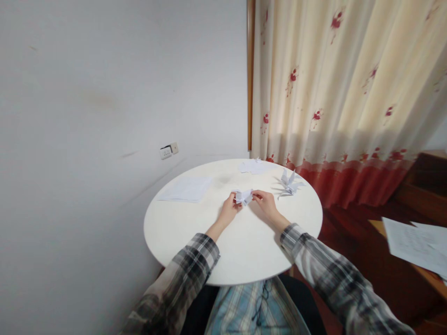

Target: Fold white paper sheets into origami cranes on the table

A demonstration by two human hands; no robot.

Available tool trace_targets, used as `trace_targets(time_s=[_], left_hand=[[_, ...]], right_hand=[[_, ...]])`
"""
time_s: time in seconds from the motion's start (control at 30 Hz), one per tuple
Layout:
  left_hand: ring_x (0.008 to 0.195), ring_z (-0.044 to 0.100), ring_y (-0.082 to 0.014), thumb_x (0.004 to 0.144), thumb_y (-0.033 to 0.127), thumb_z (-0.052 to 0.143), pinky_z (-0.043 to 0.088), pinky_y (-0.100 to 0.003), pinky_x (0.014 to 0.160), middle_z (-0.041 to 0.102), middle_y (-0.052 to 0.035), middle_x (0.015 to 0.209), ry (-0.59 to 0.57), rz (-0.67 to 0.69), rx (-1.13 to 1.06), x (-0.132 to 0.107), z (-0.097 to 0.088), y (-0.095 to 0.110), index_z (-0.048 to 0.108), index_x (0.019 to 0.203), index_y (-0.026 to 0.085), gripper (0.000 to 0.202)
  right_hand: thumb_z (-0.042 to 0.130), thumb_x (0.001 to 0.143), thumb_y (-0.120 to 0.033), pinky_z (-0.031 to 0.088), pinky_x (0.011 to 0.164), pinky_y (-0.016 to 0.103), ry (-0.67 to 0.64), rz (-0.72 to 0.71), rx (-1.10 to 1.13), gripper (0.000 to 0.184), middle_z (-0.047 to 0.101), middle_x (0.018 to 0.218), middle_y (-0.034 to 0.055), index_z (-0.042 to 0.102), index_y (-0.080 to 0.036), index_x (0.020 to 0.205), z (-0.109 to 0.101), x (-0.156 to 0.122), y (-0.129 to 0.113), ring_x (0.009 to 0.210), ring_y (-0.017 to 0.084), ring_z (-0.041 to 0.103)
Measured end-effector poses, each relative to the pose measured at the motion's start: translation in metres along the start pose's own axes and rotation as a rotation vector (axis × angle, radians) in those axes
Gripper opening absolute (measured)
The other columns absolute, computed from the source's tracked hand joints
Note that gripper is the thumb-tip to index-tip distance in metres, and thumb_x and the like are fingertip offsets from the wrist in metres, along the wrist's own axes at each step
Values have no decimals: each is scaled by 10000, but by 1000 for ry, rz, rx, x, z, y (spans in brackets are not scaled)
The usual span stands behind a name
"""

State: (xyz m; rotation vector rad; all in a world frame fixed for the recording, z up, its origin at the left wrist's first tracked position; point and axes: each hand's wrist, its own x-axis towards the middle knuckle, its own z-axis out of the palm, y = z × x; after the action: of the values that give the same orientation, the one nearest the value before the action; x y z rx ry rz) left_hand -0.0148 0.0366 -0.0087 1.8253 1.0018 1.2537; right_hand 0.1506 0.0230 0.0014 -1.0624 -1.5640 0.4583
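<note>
A small piece of folded white paper (243, 196) is held between my two hands above the middle of the round white table (181, 228). My left hand (229, 207) grips its left side, fingers closed round the edge. On the other side, my right hand (265, 202) pinches the paper's right edge between thumb and fingertips. The finer folds are too small to make out. To the right of my right hand stands a cluster of folded paper cranes (289, 182) with pointed wings.
A stack of flat white sheets (185, 189) lies at the table's left. More paper (256, 166) rests near the far edge. Beyond are a wall with a socket (165, 152) and a flowered curtain (314, 93). Printed sheets (415, 242) lie on a wooden surface at right.
</note>
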Motion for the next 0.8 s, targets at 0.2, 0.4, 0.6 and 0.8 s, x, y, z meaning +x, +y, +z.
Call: trace_targets(time_s=[0.2,0.4,0.6,0.8], left_hand=[[727,553,-106,638,76,537,429,-222,678,570,21,780,-10,10,-3,-1,1,1,439,859,186,266],[725,551,-104,639,81,534,430,-215,669,565,24,771,-7,9,-2,-1,0,2,440,856,187,259],[721,550,-109,633,92,546,429,-212,655,566,23,762,1,3,5,-1,0,2,445,851,187,258],[702,545,-107,639,108,547,422,-215,650,559,24,762,-25,13,-4,-2,0,3,439,854,186,253]], right_hand=[[522,699,-176,442,751,310,27,-46,75,201,672,845,21,631,-236,857,-2,-1,-2,747,179,600],[538,705,-218,427,799,342,14,-1,74,137,671,858,44,628,-228,807,-1,1,0,786,202,591],[567,704,-252,430,784,337,25,-43,95,92,668,824,60,647,-222,739,0,1,5,780,208,581],[565,684,-213,436,751,330,53,-64,97,124,669,833,63,661,-223,763,0,1,4,746,196,573]])
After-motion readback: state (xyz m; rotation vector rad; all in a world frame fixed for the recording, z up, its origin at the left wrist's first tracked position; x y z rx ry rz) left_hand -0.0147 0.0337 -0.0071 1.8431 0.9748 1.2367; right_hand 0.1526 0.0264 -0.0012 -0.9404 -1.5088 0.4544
